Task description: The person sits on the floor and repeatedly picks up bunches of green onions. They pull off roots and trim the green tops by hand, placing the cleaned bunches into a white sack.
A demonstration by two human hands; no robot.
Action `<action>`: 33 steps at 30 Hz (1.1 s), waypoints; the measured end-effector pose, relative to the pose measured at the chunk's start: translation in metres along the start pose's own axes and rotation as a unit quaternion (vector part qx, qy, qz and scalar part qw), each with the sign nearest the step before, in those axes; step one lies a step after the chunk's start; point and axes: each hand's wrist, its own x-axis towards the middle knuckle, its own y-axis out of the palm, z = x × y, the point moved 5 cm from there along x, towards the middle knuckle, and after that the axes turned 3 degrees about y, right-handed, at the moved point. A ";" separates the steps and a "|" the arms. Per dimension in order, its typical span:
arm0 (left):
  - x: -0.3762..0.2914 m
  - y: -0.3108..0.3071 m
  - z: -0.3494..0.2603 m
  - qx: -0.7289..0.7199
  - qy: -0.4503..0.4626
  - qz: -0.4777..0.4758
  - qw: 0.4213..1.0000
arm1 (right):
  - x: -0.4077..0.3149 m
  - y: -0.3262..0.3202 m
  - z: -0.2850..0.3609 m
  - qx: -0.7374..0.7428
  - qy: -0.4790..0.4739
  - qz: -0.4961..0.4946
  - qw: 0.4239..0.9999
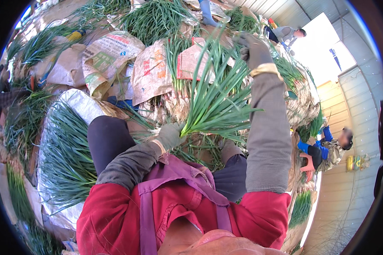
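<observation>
My left hand (170, 137), in a grey-green glove, is closed round the lower part of a bunch of green onions (210, 105), whose long leaves fan up and to the right. My right hand (250, 49), in a dark glove, is raised beyond the leaf tips with its fingers curled; whether it holds a leaf is not clear. Past the bunch, more green onions with pale roots (178, 103) lie partly under printed woven sacks (153, 73). Loose leaves (207, 149) are scattered between my knees.
A large heap of green onions (67, 153) lies on white sheeting at my left. Another pile (156, 19) is beyond the sacks. One person (330, 149) sits on a pink stool (307, 162) at the right; another (285, 35) is farther back. A corrugated wall (348, 197) runs along the right.
</observation>
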 end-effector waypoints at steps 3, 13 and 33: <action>-0.003 0.001 0.002 0.030 -0.008 0.025 0.999 | 0.057 0.001 -0.041 -0.206 0.140 0.090 0.964; -0.008 0.002 -0.002 0.020 0.014 0.034 0.999 | 0.013 0.043 -0.076 -0.156 0.167 0.311 0.923; -0.002 0.025 -0.001 0.004 0.045 0.000 0.999 | 0.038 0.002 -0.047 -0.476 -0.421 -0.019 0.772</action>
